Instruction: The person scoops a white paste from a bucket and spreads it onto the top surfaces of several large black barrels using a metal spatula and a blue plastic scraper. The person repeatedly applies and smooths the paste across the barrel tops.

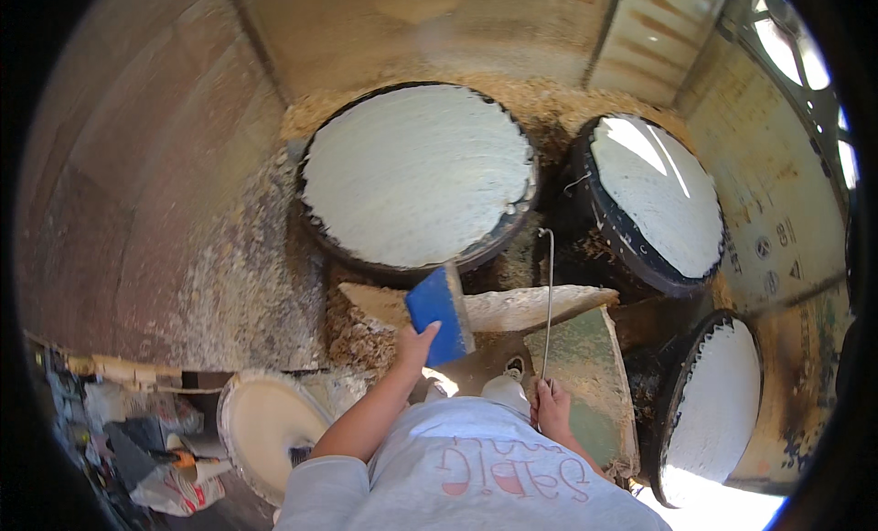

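Note:
My left hand (414, 346) grips a flat blue board (432, 308) with a pale edge, its far end up against the near rim of a large round black-rimmed vessel (497, 251). A white, faintly streaked layer (418, 174) fills the vessel to its uneven edge; whether it is wet or set, I cannot tell. In my right hand (551, 407) is a thin metal rod (549, 291), pointing away from me. Its far end bends into a short hook near the gap between two vessels.
A second black-rimmed vessel (631, 239) stands at right, a third (675, 421) nearer me. A rough-edged green board (583, 373) lies by my feet. At lower left are a round tub (236, 421) of cream-coloured material and plastic bags (182, 490). Stained panels (151, 119) wall the space.

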`<state>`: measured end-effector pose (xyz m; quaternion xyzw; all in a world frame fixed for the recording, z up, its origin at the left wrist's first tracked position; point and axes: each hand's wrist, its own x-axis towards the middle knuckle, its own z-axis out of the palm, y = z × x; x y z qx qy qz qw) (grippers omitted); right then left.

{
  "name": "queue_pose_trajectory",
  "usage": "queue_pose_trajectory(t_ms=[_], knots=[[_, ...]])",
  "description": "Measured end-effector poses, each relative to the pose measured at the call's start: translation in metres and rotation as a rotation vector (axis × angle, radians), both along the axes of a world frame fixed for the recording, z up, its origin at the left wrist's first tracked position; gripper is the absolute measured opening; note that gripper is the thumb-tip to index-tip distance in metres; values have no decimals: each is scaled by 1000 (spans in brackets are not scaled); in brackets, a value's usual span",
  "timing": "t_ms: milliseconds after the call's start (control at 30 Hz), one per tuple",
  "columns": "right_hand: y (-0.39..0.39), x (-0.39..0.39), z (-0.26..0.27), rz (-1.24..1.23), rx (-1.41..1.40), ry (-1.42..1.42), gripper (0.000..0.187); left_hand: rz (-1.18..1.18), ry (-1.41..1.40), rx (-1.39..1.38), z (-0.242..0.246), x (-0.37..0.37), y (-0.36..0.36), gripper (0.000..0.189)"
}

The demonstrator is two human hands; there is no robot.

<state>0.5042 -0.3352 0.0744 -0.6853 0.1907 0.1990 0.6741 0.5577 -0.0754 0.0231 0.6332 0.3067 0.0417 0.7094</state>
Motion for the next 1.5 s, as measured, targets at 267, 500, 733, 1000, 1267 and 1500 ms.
queue_pose_trajectory(t_ms=[267, 500, 733, 1000, 1267, 1500], knots=[[27, 6, 0, 487, -171, -259, 16, 554, -27, -143, -11, -88, 89, 16], [70, 59, 17, 973, -178, 40, 20, 826, -126, -405, -23, -129, 63, 19], [130, 88, 8, 973, 266, 549, 8, 881, -151, -547, -27, -154, 33, 24], [193, 101, 34, 823, 241, 578, 19, 1011, -148, -549, -48, -189, 26, 23], [144, 86, 58, 905, 205, 477, 13, 960, -124, -528, -43, -176, 25, 22], [53, 87, 62, 830, 258, 540, 14, 780, -52, -499, -26, -126, 22, 24]])
